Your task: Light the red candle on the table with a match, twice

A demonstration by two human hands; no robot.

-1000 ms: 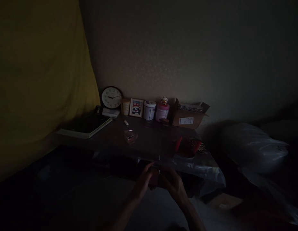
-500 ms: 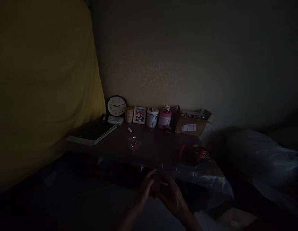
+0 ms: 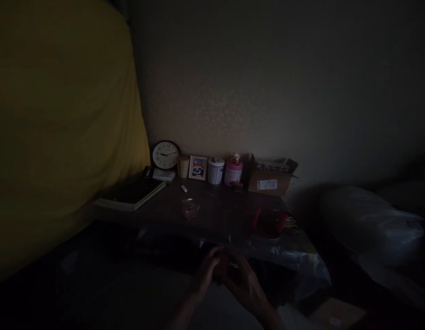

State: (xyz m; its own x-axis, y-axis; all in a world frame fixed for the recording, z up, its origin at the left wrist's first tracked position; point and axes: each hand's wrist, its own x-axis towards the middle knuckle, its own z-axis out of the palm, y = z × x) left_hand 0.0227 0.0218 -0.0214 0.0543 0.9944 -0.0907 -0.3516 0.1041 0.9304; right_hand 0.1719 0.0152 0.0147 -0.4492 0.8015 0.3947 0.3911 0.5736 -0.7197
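Note:
Low in the view, in front of the table's near edge, my left hand (image 3: 207, 269) and my right hand (image 3: 246, 280) face each other around a small dark-red, box-like object (image 3: 220, 268). The fingers of my left hand curl along its left side. My right hand's thumb and fingers close in on its right side. Dim light hides the object's details and most of the fingertips. On the table (image 3: 219, 213) beyond lie a small clear packet with a reddish piece inside (image 3: 189, 209) and a short white stick-like piece (image 3: 184, 188).
Along the wall stand a round clock (image 3: 165, 155), a tan cup (image 3: 183, 167), a framed panda picture (image 3: 198, 168), a white tin (image 3: 215, 171), a pink jar (image 3: 233, 173) and an open cardboard box (image 3: 269, 180). A dark book (image 3: 133, 195) lies left; a red-sided holder (image 3: 267, 223) sits right.
The view has shifted slightly, so the far tabletop things appear a little lower and to the left. Both hands stay around the dark-red object with hardly any movement.

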